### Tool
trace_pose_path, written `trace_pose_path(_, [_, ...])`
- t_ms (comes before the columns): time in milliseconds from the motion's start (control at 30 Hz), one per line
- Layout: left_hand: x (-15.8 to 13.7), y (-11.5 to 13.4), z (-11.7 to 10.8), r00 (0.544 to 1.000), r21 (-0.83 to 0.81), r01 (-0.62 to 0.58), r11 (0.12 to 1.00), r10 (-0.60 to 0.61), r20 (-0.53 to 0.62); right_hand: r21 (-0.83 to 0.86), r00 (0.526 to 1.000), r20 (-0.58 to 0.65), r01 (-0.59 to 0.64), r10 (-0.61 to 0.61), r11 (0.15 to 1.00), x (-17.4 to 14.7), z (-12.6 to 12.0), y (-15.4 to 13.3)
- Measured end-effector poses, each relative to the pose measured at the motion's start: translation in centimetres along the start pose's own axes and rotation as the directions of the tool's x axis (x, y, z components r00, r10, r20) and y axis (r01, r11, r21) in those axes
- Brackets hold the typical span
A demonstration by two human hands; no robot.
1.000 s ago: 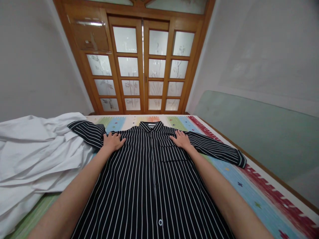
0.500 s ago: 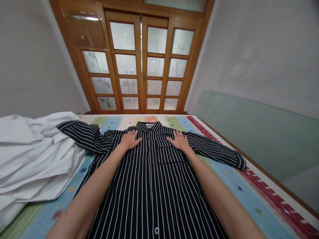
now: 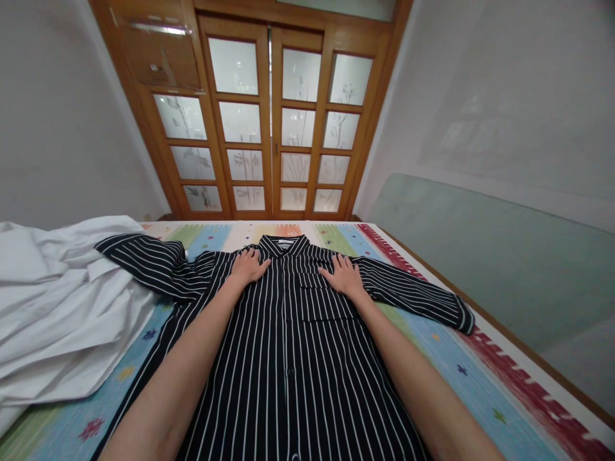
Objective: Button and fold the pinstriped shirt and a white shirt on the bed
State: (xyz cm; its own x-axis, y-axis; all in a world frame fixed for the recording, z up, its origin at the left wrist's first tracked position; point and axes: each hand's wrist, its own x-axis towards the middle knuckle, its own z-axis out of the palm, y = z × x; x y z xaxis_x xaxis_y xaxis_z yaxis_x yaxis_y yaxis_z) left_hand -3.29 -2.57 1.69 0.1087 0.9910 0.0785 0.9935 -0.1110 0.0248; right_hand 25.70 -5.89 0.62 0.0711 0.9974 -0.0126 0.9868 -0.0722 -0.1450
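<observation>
A black shirt with white stripes (image 3: 283,346) lies spread face up, its collar at the far end and its front buttoned. My left hand (image 3: 248,267) rests flat on the shirt's left shoulder area, fingers spread and pointing away from me. Flat on the other side of the chest, just above the pocket, lies my right hand (image 3: 343,276), its fingers apart too. The right-hand sleeve (image 3: 418,291) stretches out to the side. The left-hand sleeve (image 3: 144,259) reaches over onto a crumpled white cloth (image 3: 62,314).
Beneath the shirt is a colourful patterned bed cover (image 3: 461,378) with stripes and small stars. A pale green board (image 3: 480,243) stands along the right side. Wooden doors with glass panes (image 3: 273,121) close off the far end, between grey walls.
The view has shifted slightly, and the shirt's left side is spread a little wider near my left forearm. Both hands stay flat on the chest in nearly the same places.
</observation>
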Motion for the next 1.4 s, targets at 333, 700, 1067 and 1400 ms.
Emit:
trace_pose_path(333, [2.6,-1.1,0.3,0.997,-0.024,-0.014,1.000,0.016,0.075,-0.002,1.000,-0.014,0.004,-0.004,1.000,-0.1,0.1,0.0])
trace_pose_path(700, [1.1,-1.0,-0.3,0.961,0.016,-0.176,0.984,0.175,-0.216,0.005,1.000,-0.002,-0.013,0.013,1.000,0.1,0.0,0.0])
trace_pose_path(1067, [-7.2,7.3,-0.1,0.912,-0.171,-0.410,0.896,0.407,-0.057,0.048,0.999,0.042,0.028,-0.030,0.998,-0.6,-1.2,0.6])
trace_pose_path(1400, [-9.6,7.0,0.6,0.931,-0.119,-0.365,0.923,0.362,-0.048,-0.038,0.999,0.037,-0.010,0.011,0.999,-6.4,-0.9,6.7])
